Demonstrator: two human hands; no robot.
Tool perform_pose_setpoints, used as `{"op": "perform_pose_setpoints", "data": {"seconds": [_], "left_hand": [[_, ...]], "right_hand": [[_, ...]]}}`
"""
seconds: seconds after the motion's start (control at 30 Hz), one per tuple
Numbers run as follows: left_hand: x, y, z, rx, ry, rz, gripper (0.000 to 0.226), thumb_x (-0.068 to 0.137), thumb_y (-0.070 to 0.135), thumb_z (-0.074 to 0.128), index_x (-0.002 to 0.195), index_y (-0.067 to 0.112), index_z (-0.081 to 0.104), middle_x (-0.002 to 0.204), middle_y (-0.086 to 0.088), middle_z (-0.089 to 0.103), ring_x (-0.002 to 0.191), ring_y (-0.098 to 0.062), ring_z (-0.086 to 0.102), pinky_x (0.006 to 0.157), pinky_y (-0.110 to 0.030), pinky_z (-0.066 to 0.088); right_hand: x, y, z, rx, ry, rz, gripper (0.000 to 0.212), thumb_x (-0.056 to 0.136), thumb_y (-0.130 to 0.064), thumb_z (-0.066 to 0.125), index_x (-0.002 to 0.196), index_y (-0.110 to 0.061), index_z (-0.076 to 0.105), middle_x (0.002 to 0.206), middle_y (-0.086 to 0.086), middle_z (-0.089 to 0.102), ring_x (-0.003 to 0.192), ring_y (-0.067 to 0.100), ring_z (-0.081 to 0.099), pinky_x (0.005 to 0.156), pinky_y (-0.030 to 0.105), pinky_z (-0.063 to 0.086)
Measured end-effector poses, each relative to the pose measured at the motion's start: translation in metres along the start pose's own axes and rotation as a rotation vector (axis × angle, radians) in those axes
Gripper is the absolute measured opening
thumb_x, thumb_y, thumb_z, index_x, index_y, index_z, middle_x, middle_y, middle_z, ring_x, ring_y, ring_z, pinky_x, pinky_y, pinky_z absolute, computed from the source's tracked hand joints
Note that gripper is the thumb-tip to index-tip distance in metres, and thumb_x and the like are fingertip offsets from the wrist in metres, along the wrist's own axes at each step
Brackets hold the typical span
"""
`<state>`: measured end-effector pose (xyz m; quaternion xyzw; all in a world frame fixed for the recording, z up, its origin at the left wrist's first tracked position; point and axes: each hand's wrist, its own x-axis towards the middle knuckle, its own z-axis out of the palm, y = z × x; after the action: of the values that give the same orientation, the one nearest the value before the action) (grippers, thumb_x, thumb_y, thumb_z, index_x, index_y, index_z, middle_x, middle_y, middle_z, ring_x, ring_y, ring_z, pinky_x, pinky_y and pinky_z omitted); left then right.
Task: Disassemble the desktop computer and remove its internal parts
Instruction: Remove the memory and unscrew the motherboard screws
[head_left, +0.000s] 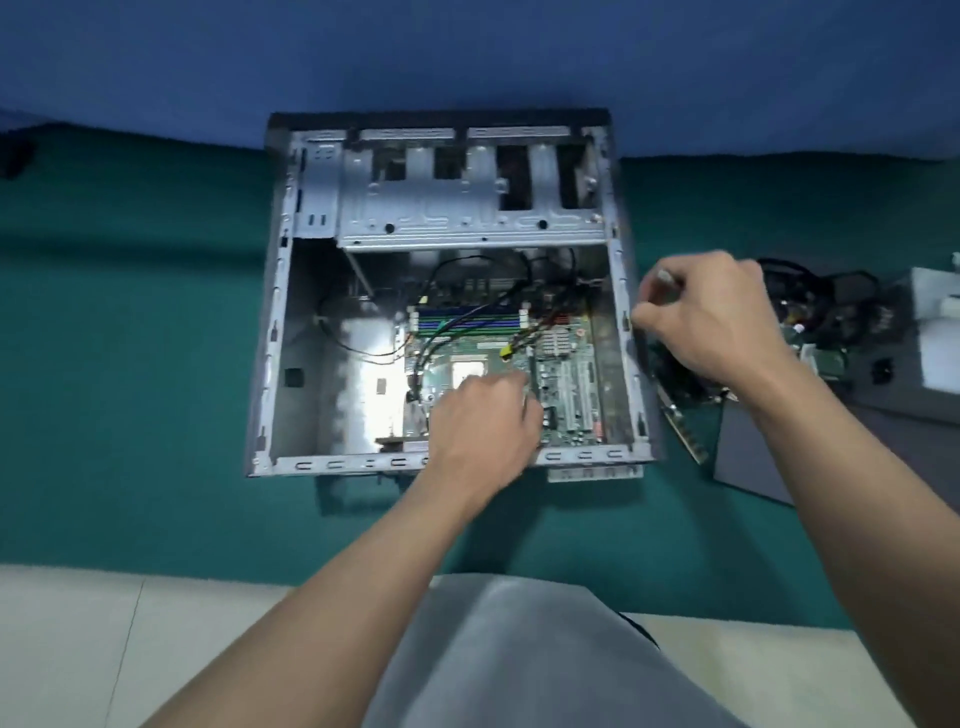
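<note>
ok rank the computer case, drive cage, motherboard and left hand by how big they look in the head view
1. computer case
2. drive cage and motherboard: about alike, the board partly hidden by the hand
3. left hand, smallest even though nearer the camera

motherboard (519, 364) in case (280, 332), cables (821, 306) right
</note>
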<state>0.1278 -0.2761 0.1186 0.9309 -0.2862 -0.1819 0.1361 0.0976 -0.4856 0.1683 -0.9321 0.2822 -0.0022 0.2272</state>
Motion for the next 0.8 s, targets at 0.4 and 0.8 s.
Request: {"op": "perform_pose_setpoints", "data": {"seconds": [0.4,0.8], "left_hand": [[0.004,-0.005,0.01,0.058,-0.168,-0.069,0.038,0.085,0.044,0.033,0.104,0.03,0.063,0.097,-0.005,0.071,0.075,-0.025,0.053,0.063,-0.033,0.039],[0.014,-0.004,0.014,0.06,-0.237,-0.155,0.041,0.086,0.048,0.035,0.112,0.029,0.06,0.105,-0.006,0.068,0.082,-0.025,0.052,0.069,-0.035,0.035]], "right_hand": [[-0.073,0.105,0.113,0.012,-0.245,0.384,0.01,0.087,-0.02,0.061,0.077,-0.021,0.061,0.083,0.011,0.065,0.077,0.032,0.06,0.072,0.039,0.053],[-0.053,0.099,0.091,0.121,-0.196,0.361,0.025,0.092,-0.037,0.058,0.086,-0.015,0.067,0.079,0.007,0.067,0.077,0.027,0.06,0.07,0.029,0.044]]}}
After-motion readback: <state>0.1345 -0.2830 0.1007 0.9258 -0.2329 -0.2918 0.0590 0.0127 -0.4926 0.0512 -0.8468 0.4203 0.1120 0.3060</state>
